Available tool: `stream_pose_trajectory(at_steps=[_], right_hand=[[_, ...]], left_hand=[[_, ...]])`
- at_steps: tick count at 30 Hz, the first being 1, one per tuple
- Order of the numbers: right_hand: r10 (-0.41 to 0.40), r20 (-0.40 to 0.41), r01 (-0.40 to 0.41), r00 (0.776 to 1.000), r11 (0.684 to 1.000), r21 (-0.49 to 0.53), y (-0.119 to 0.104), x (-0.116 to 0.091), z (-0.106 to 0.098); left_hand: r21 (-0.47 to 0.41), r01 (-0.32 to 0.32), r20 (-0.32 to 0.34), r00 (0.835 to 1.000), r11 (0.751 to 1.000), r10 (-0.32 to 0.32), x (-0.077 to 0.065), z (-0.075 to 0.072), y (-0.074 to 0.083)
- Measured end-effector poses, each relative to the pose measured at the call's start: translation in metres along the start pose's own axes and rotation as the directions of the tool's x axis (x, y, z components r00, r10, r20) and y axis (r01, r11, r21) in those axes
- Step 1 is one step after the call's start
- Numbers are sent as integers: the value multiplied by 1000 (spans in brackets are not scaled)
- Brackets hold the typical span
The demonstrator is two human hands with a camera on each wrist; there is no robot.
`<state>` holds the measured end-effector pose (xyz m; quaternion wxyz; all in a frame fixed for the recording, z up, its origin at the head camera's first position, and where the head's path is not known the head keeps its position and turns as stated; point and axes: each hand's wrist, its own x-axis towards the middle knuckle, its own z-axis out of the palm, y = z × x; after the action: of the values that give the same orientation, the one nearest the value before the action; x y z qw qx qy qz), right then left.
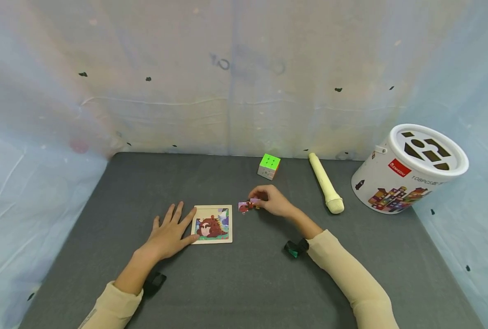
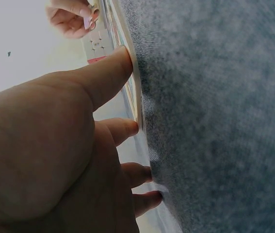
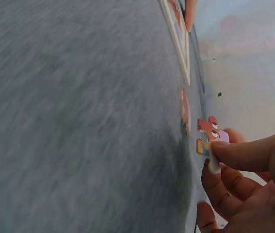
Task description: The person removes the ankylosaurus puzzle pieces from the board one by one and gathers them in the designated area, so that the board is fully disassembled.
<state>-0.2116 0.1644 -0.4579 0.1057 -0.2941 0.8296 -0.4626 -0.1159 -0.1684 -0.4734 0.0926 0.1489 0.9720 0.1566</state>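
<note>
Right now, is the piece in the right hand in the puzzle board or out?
Out. The right hand pinches the piece beside the board, with table showing between them.

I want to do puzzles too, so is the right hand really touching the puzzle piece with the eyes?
Touching: in the right wrist view, the right hand pinches the puzzle piece, with no gap between them.

The left hand (image 2: 55,141) touched the pale-edged board (image 2: 137,92) with thumb and one fingertip — two more met grey cloth (image 2: 215,116) beside it. Beyond the board stood a puzzle cube (image 2: 97,44), and the right hand (image 2: 68,18) pinched a small piece (image 2: 94,15).
</note>
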Motion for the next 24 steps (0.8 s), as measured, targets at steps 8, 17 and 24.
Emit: stream_pose_trajectory(at_steps=[8, 17, 24], right_hand=[[-9, 34, 9, 999, 1000, -8, 8, -8, -7], [-1, 70, 1, 998, 1000, 8, 14, -10, -8], [7, 57, -6, 998, 1000, -30, 17, -12, -8]], left_hand=[[-6, -2, -2, 1000, 1000, 2, -1, -1, 1], [2, 0, 2, 1000, 1000, 0, -1, -3, 3], [-2, 0, 5, 1000, 1000, 0, -1, -1, 1]])
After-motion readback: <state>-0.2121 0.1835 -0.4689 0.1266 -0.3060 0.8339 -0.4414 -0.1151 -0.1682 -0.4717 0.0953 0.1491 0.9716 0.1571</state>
